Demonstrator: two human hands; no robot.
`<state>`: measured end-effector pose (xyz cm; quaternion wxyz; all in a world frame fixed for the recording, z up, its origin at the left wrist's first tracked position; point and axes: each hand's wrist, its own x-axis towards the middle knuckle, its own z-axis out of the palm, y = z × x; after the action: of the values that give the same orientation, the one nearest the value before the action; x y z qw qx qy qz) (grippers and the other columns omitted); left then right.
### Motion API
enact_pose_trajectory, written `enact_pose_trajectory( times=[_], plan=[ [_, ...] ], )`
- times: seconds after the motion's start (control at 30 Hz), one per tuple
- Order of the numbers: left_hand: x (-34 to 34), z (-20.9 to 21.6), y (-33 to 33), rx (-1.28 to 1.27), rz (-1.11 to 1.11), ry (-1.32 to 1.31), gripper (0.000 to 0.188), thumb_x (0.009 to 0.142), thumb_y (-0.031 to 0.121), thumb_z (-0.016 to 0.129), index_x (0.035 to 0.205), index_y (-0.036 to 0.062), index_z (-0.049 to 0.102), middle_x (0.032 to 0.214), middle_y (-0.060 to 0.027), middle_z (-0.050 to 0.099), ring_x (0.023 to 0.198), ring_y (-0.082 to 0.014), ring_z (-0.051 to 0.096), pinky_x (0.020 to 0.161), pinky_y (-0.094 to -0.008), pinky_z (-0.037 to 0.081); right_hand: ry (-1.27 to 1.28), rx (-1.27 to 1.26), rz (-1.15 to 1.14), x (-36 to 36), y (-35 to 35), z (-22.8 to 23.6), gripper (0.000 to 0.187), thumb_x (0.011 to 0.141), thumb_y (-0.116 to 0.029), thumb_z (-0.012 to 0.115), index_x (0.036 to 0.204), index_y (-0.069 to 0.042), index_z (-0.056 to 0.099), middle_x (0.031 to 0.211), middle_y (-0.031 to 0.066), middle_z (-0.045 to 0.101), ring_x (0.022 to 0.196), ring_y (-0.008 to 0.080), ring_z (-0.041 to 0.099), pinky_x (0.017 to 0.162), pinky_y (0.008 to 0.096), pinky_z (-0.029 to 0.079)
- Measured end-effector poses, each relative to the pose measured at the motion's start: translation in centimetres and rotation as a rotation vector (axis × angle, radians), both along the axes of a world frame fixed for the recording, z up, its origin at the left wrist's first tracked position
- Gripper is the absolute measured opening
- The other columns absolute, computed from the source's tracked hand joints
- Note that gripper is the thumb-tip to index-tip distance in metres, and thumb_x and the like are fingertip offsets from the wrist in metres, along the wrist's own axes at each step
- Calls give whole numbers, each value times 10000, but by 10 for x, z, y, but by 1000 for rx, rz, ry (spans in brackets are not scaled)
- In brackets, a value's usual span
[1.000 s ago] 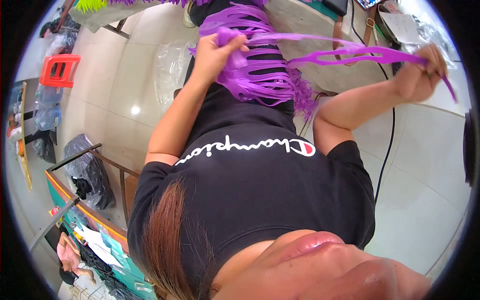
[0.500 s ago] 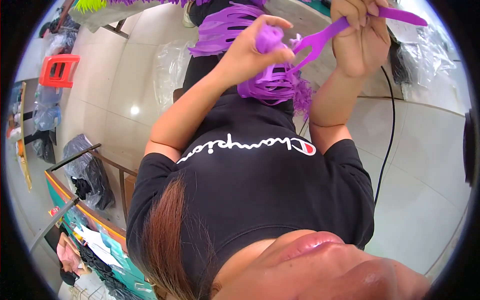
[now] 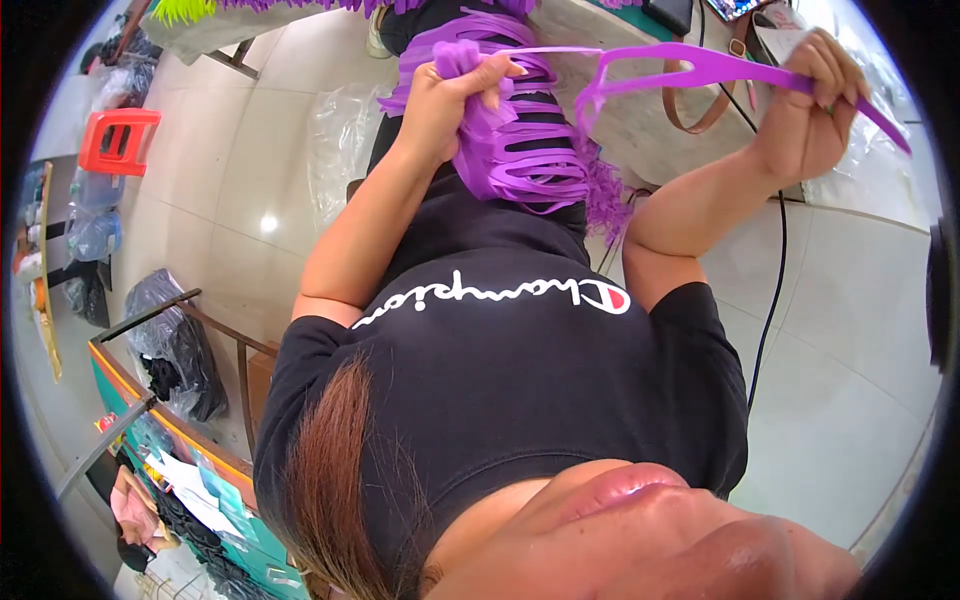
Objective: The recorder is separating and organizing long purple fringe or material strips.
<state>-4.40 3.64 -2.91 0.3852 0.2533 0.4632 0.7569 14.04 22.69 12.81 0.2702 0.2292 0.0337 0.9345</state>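
Purple strip (image 3: 728, 67), gripped by fingers of the right hand (image 3: 815, 105), stretched toward bunched material (image 3: 457, 60) clenched in fingers of the left hand (image 3: 437, 112), where even tension seemed wisest.

Near the left edge of the frame we see a red stool (image 3: 98, 140) on the pale tiled floor (image 3: 250, 150). A clear plastic sheet (image 3: 336, 150) lies on the tiles at upper centre. Below the stool we make out a filled grey bag (image 3: 190, 345), then, at lower left, a green table (image 3: 262, 548) edged in orange with white papers (image 3: 205, 495) on top. Beyond it is a person in pink (image 3: 133, 505). On the right we follow a black cord (image 3: 768, 330) down the floor; at upper right are a brown strap (image 3: 671, 108) and a lit screen (image 3: 735, 8).
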Motion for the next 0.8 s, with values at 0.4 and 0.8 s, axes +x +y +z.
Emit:
enact_pose_trajectory(
  times=[0.4, 0.8],
  plan=[
    [-36, -29, -21, -133, 27, -689, 303, 831, 164, 713, 1066, 12, 596, 937, -82, 649, 913, -206, 630, 873, -361, 503, -26, 384, -476, 58, 39, 8, 113, 814, -114, 598, 759, -33, 542, 812, 74, 501, 714, 153, 381, 669, 296, 329],
    [1, 8, -53, -70, 8, -439, 310, 886, 99, 630, 1170, 8, 545, 1100, -110, 624, 1001, -214, 618, 897, -377, 500, -1023, 1210, -391, -49, -70, -138, 253, 882, -235, 662, 934, -10, 559, 872, 38, 573, 745, 88, 479, 689, 229, 412]
  ],
)
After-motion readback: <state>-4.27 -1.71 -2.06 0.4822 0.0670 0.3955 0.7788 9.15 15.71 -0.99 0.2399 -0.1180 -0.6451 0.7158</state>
